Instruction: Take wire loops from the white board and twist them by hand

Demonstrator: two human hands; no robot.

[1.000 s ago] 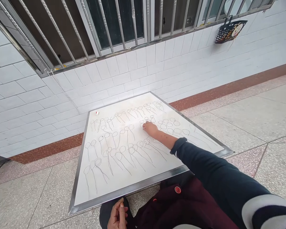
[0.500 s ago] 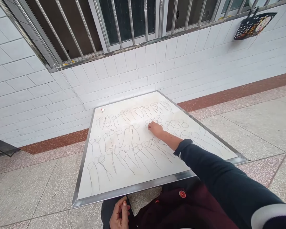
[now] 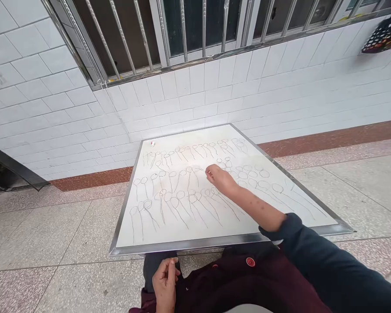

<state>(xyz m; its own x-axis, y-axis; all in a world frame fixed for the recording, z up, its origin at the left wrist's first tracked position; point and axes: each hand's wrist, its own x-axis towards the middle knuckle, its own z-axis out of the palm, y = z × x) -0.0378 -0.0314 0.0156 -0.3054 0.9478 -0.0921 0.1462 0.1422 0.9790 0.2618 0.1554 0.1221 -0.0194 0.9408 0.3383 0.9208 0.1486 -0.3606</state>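
Observation:
A white board with a metal frame (image 3: 206, 244) lies in front of me, bearing rows of thin wire-like loops with long tails (image 3: 180, 195). Over its middle, my right hand (image 3: 216, 176) is closed in a pinch, beside the loops of the middle row; what it pinches is too small to make out. Below the board's front edge, my left hand (image 3: 165, 278) rests near my leg, fingers curled and thumb against the index finger. Something small and reddish shows at its fingertips, but I cannot make it out.
A small white and red object (image 3: 152, 144) sits at the board's far left corner. Behind stands a white tiled wall (image 3: 188, 102) with a barred window (image 3: 202, 26). A dotted bag (image 3: 384, 34) hangs at the upper right. A dark panel (image 3: 12, 167) leans at the left.
My view has shifted, so the board appears farther right. Relative to the board, my right hand has moved a little left and toward me, still pinched. My left hand remains below the front edge.

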